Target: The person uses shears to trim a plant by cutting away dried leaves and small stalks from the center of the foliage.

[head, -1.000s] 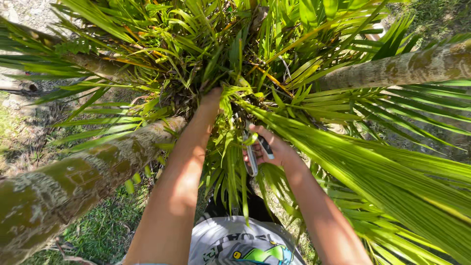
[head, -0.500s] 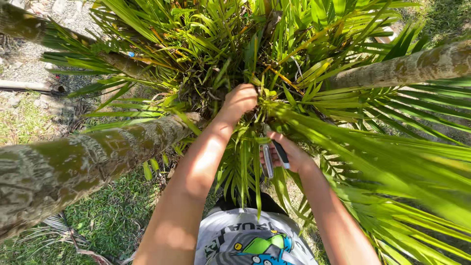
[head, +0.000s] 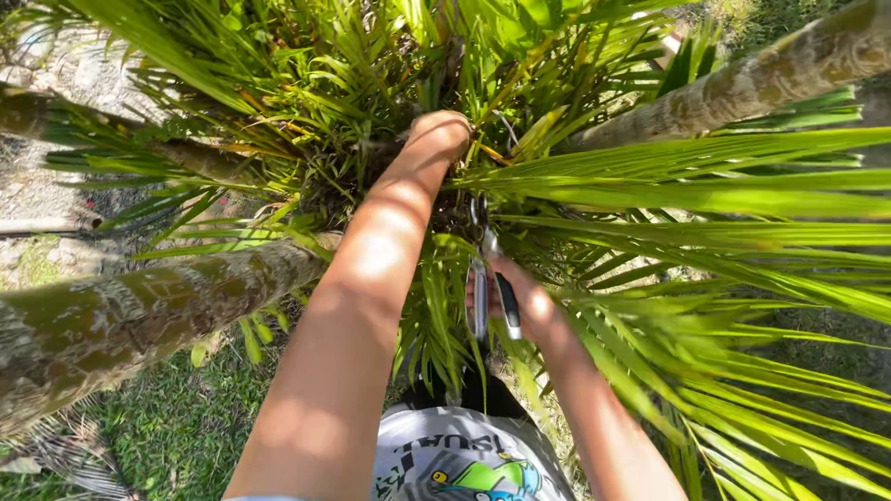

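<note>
My left hand (head: 438, 137) reaches up into the centre of a clump of palm fronds (head: 371, 83), fingers closed around leaf stems there. My right hand (head: 522, 304) grips pruning shears (head: 489, 278) with black and silver handles. The blades point up toward the base of the fronds, just below my left hand. Long green leaflets (head: 696, 195) spread out to the right of the shears and partly cover my right hand.
A thick mossy palm trunk (head: 139, 315) slants across the lower left, a thinner one (head: 102, 130) lies at upper left, and another (head: 761, 79) at upper right. Grass (head: 167, 427) and a pale paved patch (head: 37, 195) lie below. My white printed shirt (head: 464, 459) shows at the bottom.
My left hand has pushed further up into the crown and closed on stems. My right hand has brought the shears up closer to the frond bases. The view tilted.
</note>
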